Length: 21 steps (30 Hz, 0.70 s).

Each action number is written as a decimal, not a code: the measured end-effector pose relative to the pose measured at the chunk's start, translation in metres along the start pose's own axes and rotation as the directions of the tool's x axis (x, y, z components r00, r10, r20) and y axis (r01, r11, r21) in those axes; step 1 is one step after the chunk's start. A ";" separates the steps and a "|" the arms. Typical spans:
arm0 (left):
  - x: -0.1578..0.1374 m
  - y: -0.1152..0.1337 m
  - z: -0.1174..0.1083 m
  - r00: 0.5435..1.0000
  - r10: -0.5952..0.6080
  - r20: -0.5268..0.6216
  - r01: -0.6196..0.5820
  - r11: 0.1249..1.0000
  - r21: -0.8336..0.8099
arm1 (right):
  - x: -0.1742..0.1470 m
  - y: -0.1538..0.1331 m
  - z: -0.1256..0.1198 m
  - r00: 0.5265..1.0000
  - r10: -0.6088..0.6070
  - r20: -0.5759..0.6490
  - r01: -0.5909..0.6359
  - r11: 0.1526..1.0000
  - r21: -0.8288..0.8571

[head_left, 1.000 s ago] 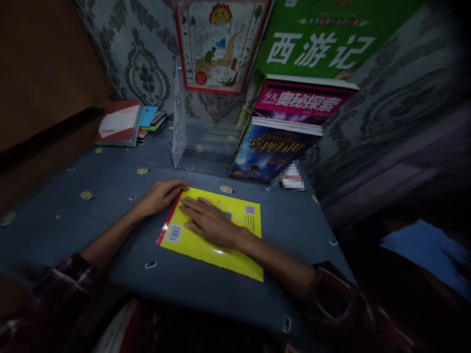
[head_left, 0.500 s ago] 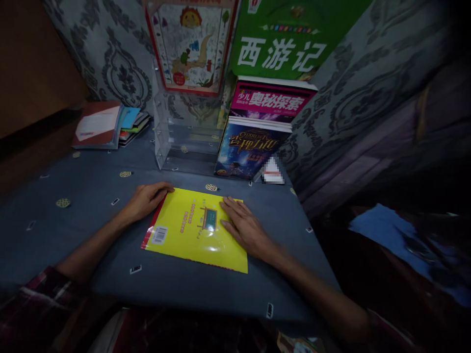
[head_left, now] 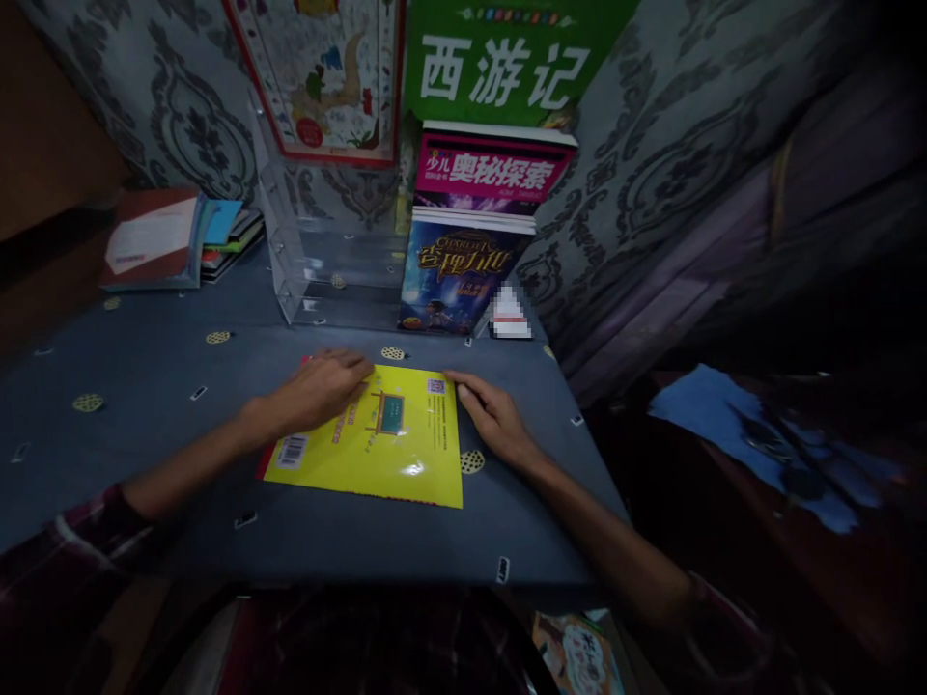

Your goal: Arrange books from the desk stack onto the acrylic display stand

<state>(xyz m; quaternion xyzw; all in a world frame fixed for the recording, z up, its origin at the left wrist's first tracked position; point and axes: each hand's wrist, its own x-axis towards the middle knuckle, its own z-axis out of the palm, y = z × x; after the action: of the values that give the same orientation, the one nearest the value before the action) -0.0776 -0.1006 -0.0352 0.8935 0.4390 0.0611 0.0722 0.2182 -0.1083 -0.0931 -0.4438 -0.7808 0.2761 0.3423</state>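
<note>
A yellow book [head_left: 398, 468] with a red spine lies flat on the cloth-covered table, showing a printed chalkboard, a barcode and a small QR code. Across its upper left part rests my left hand [head_left: 329, 386], fingers stretched out and close together, palm down. My right hand [head_left: 499, 420] is at the book's upper right corner. Its index fingertip touches the far edge and the thumb lies near the right edge; the other fingers are mostly hidden. Neither hand lifts the book.
Behind the book stands a clear plastic rack [head_left: 290, 280] holding a blue book [head_left: 456, 275], a pink book [head_left: 482, 174], a green book [head_left: 507, 72] and a red-bordered book [head_left: 325, 87]. Stacked books [head_left: 152, 236] lie far left. Blue cloth [head_left: 716, 415] is off to the right.
My left hand has slid right from the spine onto the cover. My right hand has moved off the cover to the upper right corner, uncovering the QR code. The view has shifted slightly.
</note>
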 end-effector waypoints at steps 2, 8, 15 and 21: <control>0.014 0.014 0.010 0.993 0.115 0.023 -0.114 0.992 -0.050 | 0.000 0.001 -0.001 1.000 0.006 -0.014 -0.005 1.000 0.014; 0.040 0.046 0.035 0.967 0.246 0.069 -0.236 0.962 -0.136 | 0.001 0.002 -0.001 1.000 -0.012 0.006 0.011 1.000 0.015; 0.025 0.066 0.041 0.923 0.376 0.086 -0.359 0.918 -0.166 | 0.001 0.001 0.001 1.000 0.007 0.006 -0.007 1.000 0.002; 0.002 0.082 0.035 0.880 0.465 0.098 -0.444 0.878 -0.177 | 0.000 -0.002 0.002 1.000 0.001 0.001 -0.001 1.000 -0.014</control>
<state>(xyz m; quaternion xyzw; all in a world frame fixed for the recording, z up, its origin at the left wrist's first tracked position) -0.0068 -0.1508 -0.0541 0.9657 0.2047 0.0471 0.1525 0.2157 -0.1098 -0.0933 -0.4464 -0.7828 0.2707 0.3388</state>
